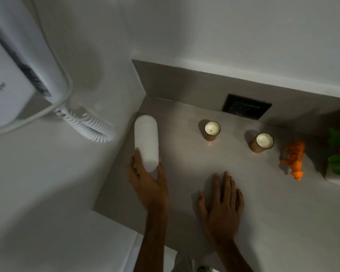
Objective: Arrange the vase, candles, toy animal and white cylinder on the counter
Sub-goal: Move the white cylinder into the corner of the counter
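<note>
A tall white cylinder (146, 141) with a rounded top stands at the counter's far left, by the side wall. My left hand (148, 183) grips its base. My right hand (223, 205) lies flat on the grey counter (263, 203), palm down, fingers apart, holding nothing. Two candles in brown glass stand further back: one (211, 130) in the middle, one (261, 143) to its right. An orange toy tiger (293, 159) stands right of them. At the right edge a white vase (337, 178) with green leaves and purple flowers is partly cut off.
A wall-mounted white hair dryer (18, 75) with a coiled cord (86, 124) hangs on the left wall, above a white ledge (47, 213). A black socket plate (245, 107) sits in the counter's back riser.
</note>
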